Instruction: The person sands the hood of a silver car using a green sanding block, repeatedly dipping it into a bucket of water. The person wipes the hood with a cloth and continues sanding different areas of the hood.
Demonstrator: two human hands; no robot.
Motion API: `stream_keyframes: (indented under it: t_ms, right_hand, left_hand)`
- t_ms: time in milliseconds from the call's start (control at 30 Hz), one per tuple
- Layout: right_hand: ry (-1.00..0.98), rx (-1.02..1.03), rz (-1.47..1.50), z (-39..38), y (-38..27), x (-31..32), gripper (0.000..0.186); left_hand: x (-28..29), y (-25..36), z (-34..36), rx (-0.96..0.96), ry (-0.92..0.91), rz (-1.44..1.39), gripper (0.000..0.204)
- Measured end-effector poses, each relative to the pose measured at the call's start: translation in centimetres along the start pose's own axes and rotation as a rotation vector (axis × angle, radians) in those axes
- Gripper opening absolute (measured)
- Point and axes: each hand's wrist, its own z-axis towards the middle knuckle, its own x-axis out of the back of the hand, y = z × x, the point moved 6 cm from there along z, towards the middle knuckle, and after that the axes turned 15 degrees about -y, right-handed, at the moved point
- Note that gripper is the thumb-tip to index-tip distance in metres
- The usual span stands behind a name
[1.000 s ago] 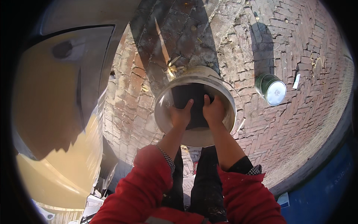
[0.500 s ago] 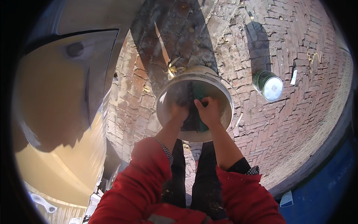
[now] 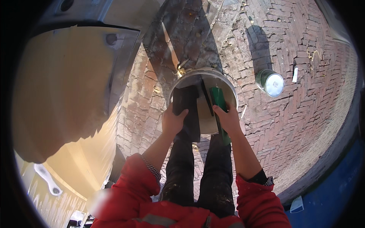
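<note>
Over a round, off-white bucket (image 3: 207, 71) with a pale inner wall, standing on red brick paving (image 3: 281, 125), each hand has its own piece. The left hand (image 3: 175, 119) grips a flat, black, rectangular sheet (image 3: 192, 102) by its outer edge, thumb on top, at the bucket's left side. The right hand (image 3: 229, 121) is closed round a long, narrow green block (image 3: 218, 99), thumb on its upper face, at the bucket's right side. The far ends of both pieces lie over the bucket's mouth and their near ends reach past its near rim. A thin dark strip (image 3: 207, 97) shows between them within the bucket's mouth; whether it is an object or a shadow, I cannot tell.

The step in hand looks like handling the sheet and the block separately at the bucket, perhaps wetting or draining them. The next move seems to call for keeping both grips firm and clearing the bucket's rim. Right of the bucket, well apart, stands a green cylindrical can (image 3: 270, 83) with a silvery top.
</note>
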Motion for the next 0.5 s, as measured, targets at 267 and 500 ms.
stream_keyframes:
  t_ms: [267, 500]
  right_hand:
    - [-0.216, -0.018, 0.665, -4.2, 0.2, -3.9, 0.07]
    - [-0.263, 0.302, 0.652, -6.4, -4.3, -5.0, 0.074]
  left_hand:
    - [0.8, 2.5, -5.5, -0.114, -0.159, -0.556, 0.05]
    - [-0.1, 4.4, -6.9, -0.148, -0.065, -0.415, 0.057]
